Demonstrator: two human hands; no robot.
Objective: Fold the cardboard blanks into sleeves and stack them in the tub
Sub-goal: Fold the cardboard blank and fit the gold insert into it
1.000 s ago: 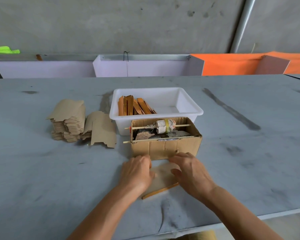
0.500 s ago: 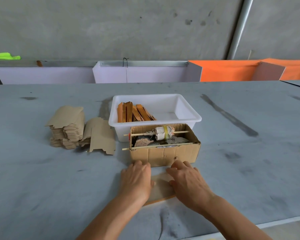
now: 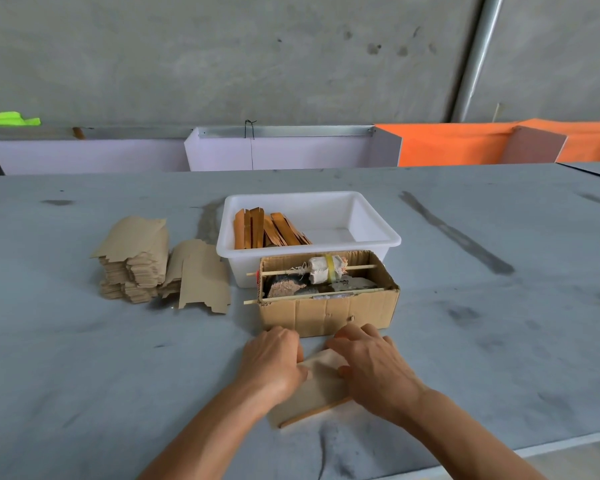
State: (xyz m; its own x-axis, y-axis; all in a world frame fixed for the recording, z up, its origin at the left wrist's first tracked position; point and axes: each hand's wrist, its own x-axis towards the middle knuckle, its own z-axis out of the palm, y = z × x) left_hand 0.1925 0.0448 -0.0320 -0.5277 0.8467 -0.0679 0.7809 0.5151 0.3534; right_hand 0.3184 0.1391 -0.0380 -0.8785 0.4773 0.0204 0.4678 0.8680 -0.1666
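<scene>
A tan cardboard blank (image 3: 321, 386) lies on the grey table in front of me, partly folded, its orange inner edge showing along the near side. My left hand (image 3: 272, 360) presses on its left part and my right hand (image 3: 371, 363) holds down its right part. A stack of flat blanks (image 3: 136, 261) sits at the left, with one loose blank (image 3: 203, 278) leaning beside it. The white tub (image 3: 378, 233) stands behind, with several folded orange-brown sleeves (image 3: 264, 230) on edge in its left half.
A small open cardboard box (image 3: 326, 311) with two thin sticks across it and a cloth roll stands between my hands and the tub. The table's near edge runs at the lower right. White and orange panels line the far side.
Both hands have shifted slightly on the blank, and its top flap now shows between them, lifted a little. The view has tilted slightly.
</scene>
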